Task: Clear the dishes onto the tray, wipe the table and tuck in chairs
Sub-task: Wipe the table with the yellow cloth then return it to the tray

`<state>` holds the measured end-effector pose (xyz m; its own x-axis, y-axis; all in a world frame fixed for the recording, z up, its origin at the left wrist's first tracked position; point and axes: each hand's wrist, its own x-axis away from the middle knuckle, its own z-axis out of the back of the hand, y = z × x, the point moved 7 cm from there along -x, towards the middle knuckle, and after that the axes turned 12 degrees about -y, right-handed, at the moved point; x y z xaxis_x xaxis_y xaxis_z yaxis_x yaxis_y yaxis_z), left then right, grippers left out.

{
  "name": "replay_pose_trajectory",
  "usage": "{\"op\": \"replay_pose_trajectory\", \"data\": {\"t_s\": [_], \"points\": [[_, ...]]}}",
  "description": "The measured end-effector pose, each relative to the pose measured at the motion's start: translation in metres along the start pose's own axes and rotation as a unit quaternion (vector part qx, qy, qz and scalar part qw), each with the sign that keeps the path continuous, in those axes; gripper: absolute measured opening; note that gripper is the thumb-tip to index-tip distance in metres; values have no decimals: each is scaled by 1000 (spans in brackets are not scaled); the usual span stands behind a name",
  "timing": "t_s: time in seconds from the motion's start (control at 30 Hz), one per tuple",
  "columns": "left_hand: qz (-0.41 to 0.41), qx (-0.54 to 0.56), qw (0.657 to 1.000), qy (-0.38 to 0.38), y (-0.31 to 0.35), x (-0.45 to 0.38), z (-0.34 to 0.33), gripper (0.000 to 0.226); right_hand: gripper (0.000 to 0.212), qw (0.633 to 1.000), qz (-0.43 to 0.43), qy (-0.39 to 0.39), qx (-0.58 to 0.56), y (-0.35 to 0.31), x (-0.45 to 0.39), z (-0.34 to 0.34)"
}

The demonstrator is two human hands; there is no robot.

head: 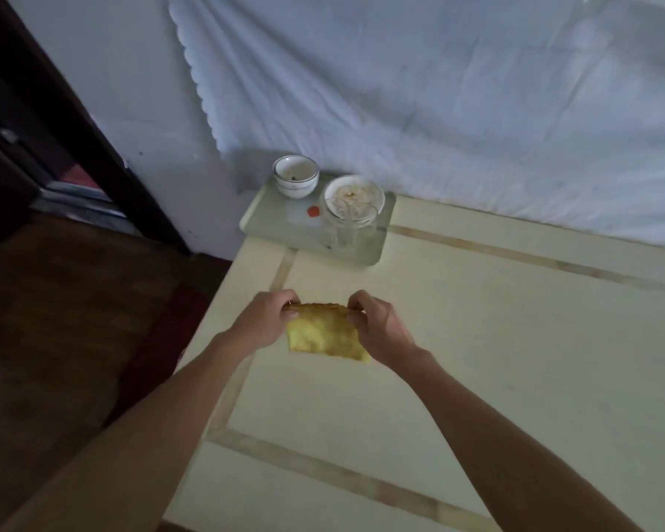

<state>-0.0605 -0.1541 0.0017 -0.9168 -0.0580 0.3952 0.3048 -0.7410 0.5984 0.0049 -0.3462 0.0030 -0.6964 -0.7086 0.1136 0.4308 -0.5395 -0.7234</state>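
A folded yellow cloth (323, 335) hangs above the cream table (477, 339) near its left edge. My left hand (263, 320) pinches the cloth's top left corner and my right hand (381, 332) pinches its top right corner. At the table's far left corner sits a pale green tray (273, 224). On the tray stand a small white bowl (295, 176), a white plate with food scraps (356, 193) and a clear glass (348, 232) in front of the plate. A small red spot (313, 211) lies on the tray.
A white sheet (438, 90) hangs over the wall behind the table. Dark wooden floor (54, 320) and a dark door frame (73, 109) lie to the left. Tan stripes cross the tabletop.
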Motion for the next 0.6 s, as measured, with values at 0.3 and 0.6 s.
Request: {"op": "replay_pose_trajectory", "data": {"t_s": [0.3,0.6], "points": [[-1,-23,996,89,-92,-85,134,21,27,998,-4,65,9,-54,-170,-30],[-31,-38,994,101,-124,-201,189,21,18,990,-24,137,16,-30,-287,-23]]}}
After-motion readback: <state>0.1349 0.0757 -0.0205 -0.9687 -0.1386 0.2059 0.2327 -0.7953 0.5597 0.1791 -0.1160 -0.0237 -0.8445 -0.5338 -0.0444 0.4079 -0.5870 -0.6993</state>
